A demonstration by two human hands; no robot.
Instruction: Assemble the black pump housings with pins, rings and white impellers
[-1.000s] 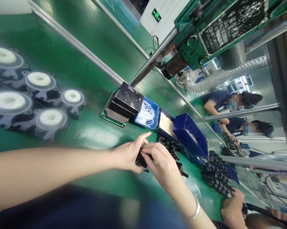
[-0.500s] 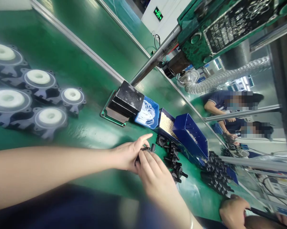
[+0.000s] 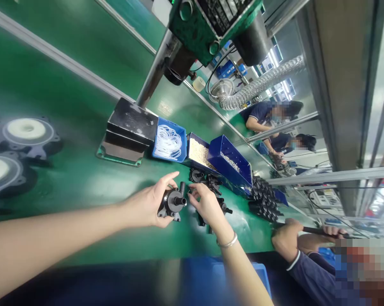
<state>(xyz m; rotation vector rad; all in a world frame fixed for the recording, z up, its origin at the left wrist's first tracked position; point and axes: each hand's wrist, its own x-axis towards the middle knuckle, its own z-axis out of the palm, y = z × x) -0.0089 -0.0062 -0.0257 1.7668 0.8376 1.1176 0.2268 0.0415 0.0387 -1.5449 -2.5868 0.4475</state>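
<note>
My left hand [image 3: 158, 202] is wrapped round a black plastic housing [image 3: 172, 203] with two pipe stubs, held above the green tabletop [image 3: 121, 238]. Just to the right, my right hand [image 3: 206, 202] is apart from the housing, thumb and fingertips curled close together; whether something small sits between them is too small to tell. Several similar black parts [image 3: 225, 208] lie beside and behind my right hand. Beyond them are a blue tray of white rings [image 3: 169, 142], a bin of small cream-coloured pieces [image 3: 198, 154] and a tilted dark blue bin [image 3: 231, 159].
A black block [image 3: 131, 125] on a green base holds a metal post with a green machine head [image 3: 194, 32] above. White-centred round parts [image 3: 27, 129] lie at left. More black parts [image 3: 265, 199] stand at right, near another person's hands [image 3: 287, 240].
My right hand has come off the black housing and moved right. The housing has turned in my left hand, so its stubs show. The whole view has shifted.
</note>
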